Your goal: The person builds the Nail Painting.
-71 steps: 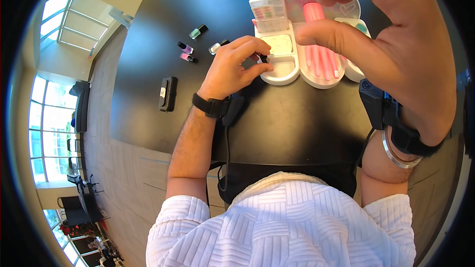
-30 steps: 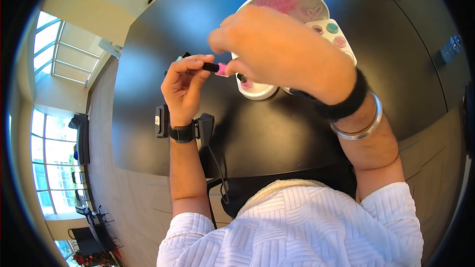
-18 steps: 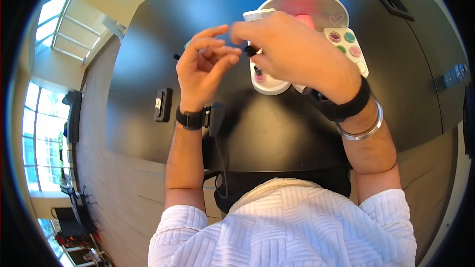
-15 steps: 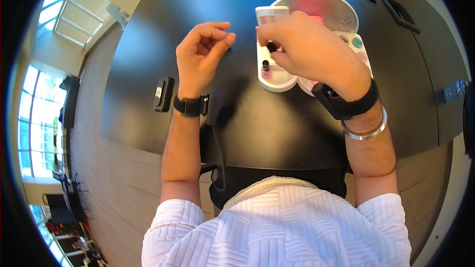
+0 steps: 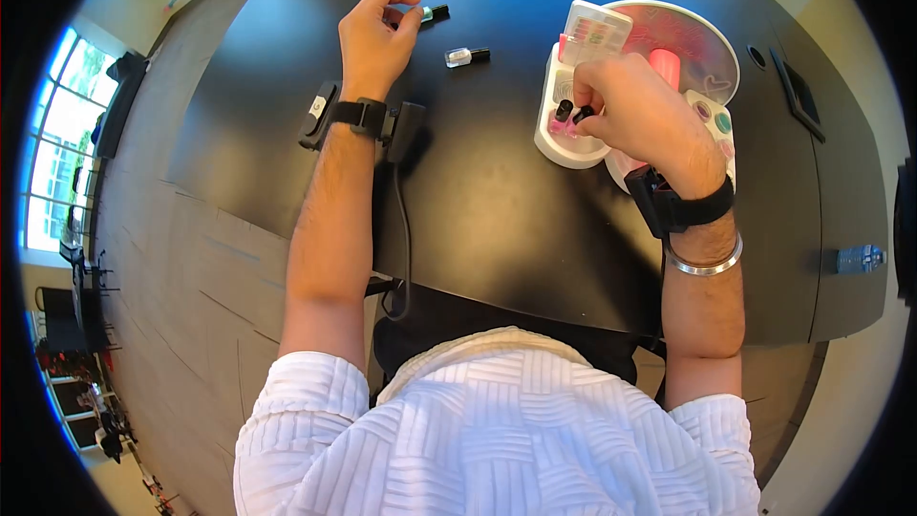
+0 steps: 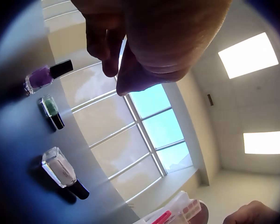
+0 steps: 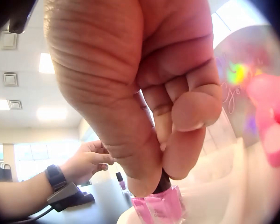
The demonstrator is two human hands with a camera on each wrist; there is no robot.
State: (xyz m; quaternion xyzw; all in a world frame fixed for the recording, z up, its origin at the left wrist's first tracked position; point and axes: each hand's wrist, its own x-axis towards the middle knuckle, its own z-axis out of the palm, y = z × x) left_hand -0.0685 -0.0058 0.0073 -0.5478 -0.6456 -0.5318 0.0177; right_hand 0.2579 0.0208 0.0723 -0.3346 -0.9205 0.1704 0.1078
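My right hand (image 5: 650,115) pinches the black cap of a pink nail polish bottle (image 7: 161,205) between thumb and fingertip. That bottle is over the front compartment of a white manicure tray (image 5: 570,155), beside another pink nail polish bottle (image 5: 557,126). My left hand (image 5: 375,43) holds nothing, its fingers bent and the thumb drawn close to them. In the head view its fingertips overlap a green nail polish bottle (image 5: 428,15); in the left wrist view that bottle lies apart from the hand. A clear-whitish bottle (image 5: 459,57) and a purple bottle (image 6: 40,79) lie nearby.
A clear-lidded case (image 5: 597,31) stands at the tray's back left. A pink hand-shaped piece (image 5: 665,67), a round mirror (image 5: 712,43) and glitter pots (image 5: 723,122) are further right. A black case (image 5: 320,115) lies left, a water bottle (image 5: 860,259) far right.
The pink bottle passed from my left hand to my right, which carried it to the tray compartment. My left hand then moved away leftward to the loose bottles.
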